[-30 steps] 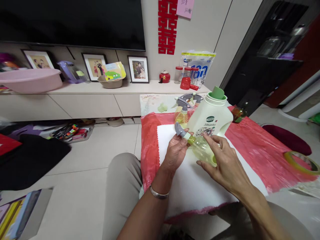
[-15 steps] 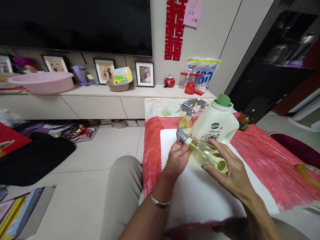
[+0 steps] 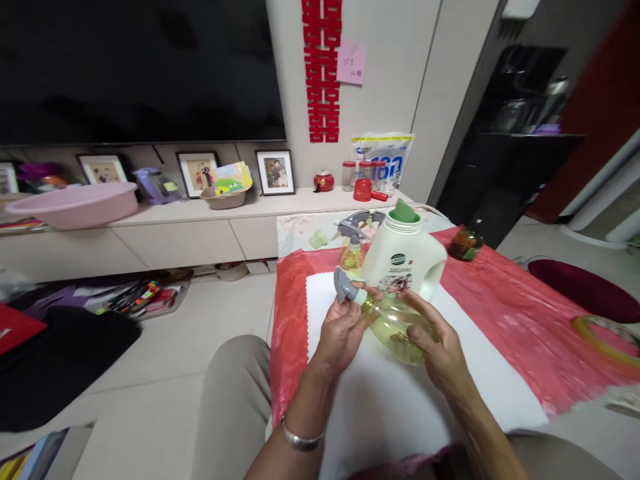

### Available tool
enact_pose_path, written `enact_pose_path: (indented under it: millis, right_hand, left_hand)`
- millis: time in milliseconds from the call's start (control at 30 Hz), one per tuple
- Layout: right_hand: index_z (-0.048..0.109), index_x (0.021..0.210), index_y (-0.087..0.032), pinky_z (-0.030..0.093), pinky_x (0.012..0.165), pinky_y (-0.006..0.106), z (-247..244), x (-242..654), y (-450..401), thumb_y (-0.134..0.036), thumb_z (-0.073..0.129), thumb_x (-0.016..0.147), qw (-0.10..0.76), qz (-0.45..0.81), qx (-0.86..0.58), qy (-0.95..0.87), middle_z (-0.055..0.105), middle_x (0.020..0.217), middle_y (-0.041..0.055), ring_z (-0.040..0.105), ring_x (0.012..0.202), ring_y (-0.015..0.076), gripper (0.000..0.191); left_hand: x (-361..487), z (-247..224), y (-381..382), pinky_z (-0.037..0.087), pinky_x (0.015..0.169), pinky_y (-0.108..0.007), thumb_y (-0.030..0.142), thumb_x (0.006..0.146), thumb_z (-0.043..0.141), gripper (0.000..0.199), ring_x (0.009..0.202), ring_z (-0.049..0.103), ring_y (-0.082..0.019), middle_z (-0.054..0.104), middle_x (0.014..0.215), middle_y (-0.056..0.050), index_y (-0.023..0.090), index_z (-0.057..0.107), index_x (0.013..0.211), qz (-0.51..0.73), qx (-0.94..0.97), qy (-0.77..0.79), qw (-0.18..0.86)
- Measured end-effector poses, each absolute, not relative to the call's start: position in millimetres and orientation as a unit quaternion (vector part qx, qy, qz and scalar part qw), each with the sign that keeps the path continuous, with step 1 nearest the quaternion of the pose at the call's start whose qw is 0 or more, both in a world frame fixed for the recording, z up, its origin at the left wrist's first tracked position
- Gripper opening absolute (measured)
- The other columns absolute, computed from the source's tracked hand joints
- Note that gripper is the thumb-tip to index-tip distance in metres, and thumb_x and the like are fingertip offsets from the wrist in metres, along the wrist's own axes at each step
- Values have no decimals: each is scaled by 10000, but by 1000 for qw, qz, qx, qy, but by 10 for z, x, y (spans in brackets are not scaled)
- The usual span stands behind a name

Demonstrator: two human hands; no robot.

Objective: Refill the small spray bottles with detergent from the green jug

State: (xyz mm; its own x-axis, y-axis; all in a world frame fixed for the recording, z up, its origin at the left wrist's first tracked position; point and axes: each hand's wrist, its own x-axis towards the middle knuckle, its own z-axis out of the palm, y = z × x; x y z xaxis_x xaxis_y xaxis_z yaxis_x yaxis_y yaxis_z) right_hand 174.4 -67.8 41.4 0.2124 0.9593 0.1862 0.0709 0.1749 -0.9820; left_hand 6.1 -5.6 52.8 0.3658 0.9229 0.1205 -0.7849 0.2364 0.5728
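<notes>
I keep the left hand closed on the neck of a see-through yellow spray bottle, just beside its grey spray head. The right hand is clamped on the body of the same bottle, the thumb on the near side and the fingers on the far side. The bottle is tilted between both hands, its head to the left and its base to the right and nearer to me. Below it spreads a white cloth, but I cannot tell if the bottle touches it. Just behind, on the far side, a white jug stands upright, and to its left I see a second spray bottle. A brown bottle stands far right on the red plastic sheet; nearer on the right lies a tape roll.
</notes>
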Motion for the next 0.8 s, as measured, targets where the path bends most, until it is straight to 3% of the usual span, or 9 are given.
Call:
enact_pose_path:
  millis: [100, 233, 333, 467, 600, 700, 800]
  right_hand:
    - [478, 1470, -274, 615, 843, 410, 380, 1673, -691, -602, 705, 825, 623, 460, -479, -414, 439, 1527, 121, 528, 1317, 329, 759]
    - [459, 1485, -322, 567, 964, 449, 500, 1614, -762, -584, 733, 789, 649, 503, -415, -390, 380, 1572, 101, 494, 1362, 325, 793]
    - [444, 1497, -384, 504, 1063, 488, 622, 1649, -840, -459, 828, 696, 631, 535, -359, -431, 273, 1630, 43, 433, 1415, 321, 892]
    - [404, 1522, -395, 489, 1075, 504, 632, 1754, -881, -442, 864, 681, 613, 542, -327, -473, 232, 1639, 50, 443, 1401, 321, 960]
    - [263, 1580, -418, 604, 835, 445, 598, 1795, -872, -668, 630, 872, 601, 563, -346, -449, 296, 1600, 112, 581, 1234, 308, 836]
    - [145, 1615, -408, 596, 608, 353, 642, 1770, -881, -765, 434, 918, 592, 585, -374, -410, 345, 1558, 165, 657, 1007, 269, 834]
    - [170, 1613, -403, 579, 598, 321, 684, 1762, -904, -776, 444, 906, 590, 611, -367, -381, 332, 1564, 152, 642, 974, 237, 845]
  left_hand:
    - [83, 591, -95, 461, 1067, -486, 275, 765, 849, 392, 1149, 668, -297, 710, 1079, -52, 223, 657, 1103, 551, 283, 148, 771]
    - [89, 695, -141, 477, 1059, -497, 272, 777, 835, 371, 1133, 672, -294, 714, 1080, -58, 220, 653, 1095, 555, 278, 175, 765]
    - [55, 757, -182, 484, 1057, -498, 255, 770, 839, 382, 1111, 676, -285, 713, 1086, -55, 219, 650, 1101, 557, 270, 182, 764]
    - [-11, 815, -242, 493, 1049, -492, 261, 749, 858, 373, 1100, 671, -275, 720, 1078, -60, 209, 659, 1061, 564, 263, 187, 760]
    - [-29, 860, -315, 498, 1042, -492, 251, 766, 845, 331, 1090, 662, -245, 713, 1092, -41, 219, 653, 1035, 566, 265, 188, 758]
    - [2, 875, -360, 500, 1041, -492, 263, 772, 842, 334, 1108, 659, -251, 698, 1097, -31, 224, 649, 1042, 568, 264, 184, 757]
    - [37, 866, -380, 503, 1037, -488, 265, 773, 839, 342, 1121, 657, -259, 688, 1101, -31, 224, 643, 1050, 579, 258, 183, 751]
